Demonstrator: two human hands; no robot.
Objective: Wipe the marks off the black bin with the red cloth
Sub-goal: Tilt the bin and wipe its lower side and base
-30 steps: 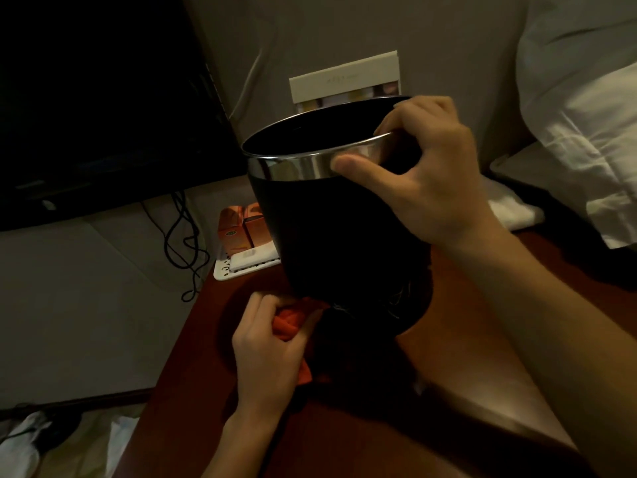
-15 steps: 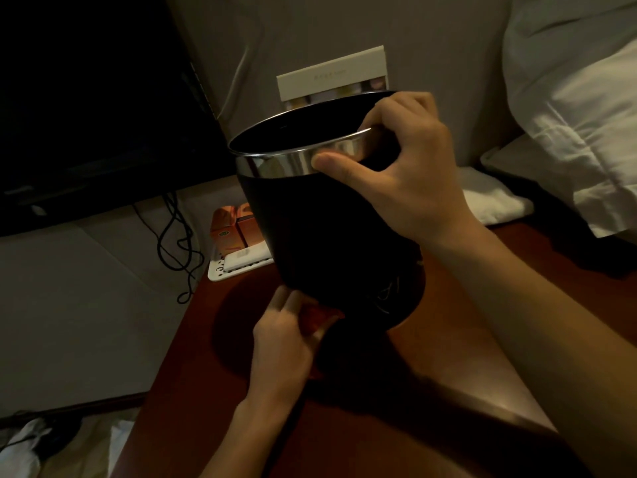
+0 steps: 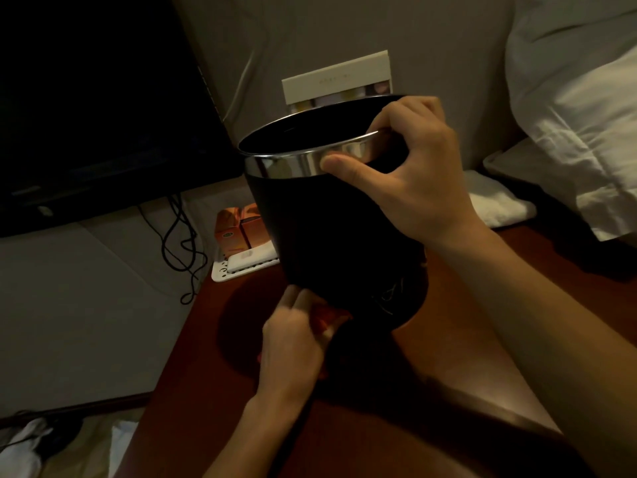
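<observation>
My right hand pinches the black bin rim; left hand clutches red cloth at its base: I'd press firmly, rubbing upward.

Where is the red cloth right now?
Low centre of the head view: the red cloth is bunched in the left hand, pressed against the black bin near its base.

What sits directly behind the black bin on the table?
A cream card stands past the black bin's rim, and orange boxes on a white tray show at its left. The bin covers their remaining parts and anything else behind it.
</observation>
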